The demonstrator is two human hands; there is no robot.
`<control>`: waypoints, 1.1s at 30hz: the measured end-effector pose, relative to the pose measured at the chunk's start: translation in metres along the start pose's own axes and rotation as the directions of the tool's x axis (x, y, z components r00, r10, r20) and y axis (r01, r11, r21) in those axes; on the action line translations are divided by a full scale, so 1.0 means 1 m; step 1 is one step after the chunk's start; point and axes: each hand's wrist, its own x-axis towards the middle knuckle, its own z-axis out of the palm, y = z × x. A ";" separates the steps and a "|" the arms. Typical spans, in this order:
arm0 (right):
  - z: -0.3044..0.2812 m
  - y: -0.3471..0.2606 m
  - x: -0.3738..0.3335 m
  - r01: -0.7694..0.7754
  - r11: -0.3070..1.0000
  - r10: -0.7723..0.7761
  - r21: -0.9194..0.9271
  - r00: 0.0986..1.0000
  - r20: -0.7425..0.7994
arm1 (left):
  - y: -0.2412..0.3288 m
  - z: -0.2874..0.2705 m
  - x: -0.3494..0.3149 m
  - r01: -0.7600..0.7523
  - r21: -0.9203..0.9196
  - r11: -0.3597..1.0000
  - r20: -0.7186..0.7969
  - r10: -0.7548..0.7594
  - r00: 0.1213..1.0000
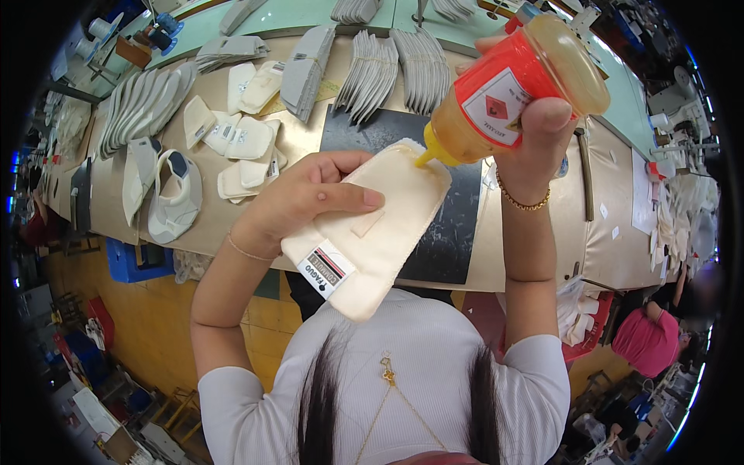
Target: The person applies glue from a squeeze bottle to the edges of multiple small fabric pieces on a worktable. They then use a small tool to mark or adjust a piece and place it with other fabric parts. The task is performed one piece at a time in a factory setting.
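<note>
Cream padded piece (399,225) is held up above the surface (612,174), partly over a dark mat (453,240), pinched in the left hand (314,194) with the thumb on top. The right hand (542,136) grips a tipped bottle (496,101), its yellow nozzle (426,153) at the piece's far edge; actual contact is hard to tell. Probably best: squeeze lightly and evenly, trail the tip along the border, hold the fabric taut, and spare the sewn label (325,270).
</note>
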 end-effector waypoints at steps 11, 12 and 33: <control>0.000 -0.022 0.006 -0.006 1.000 0.008 -0.017 0.992 0.126 | 0.000 0.001 0.002 0.013 0.018 1.000 -0.013 -0.013 1.000; -0.001 -0.023 0.006 -0.013 1.000 0.014 -0.006 0.989 0.148 | -0.001 0.000 0.002 0.006 0.010 1.000 -0.013 -0.006 1.000; 0.002 -0.021 0.009 0.071 0.997 -0.071 0.008 0.990 0.121 | -0.002 0.010 -0.001 -0.013 0.033 0.999 0.005 0.012 1.000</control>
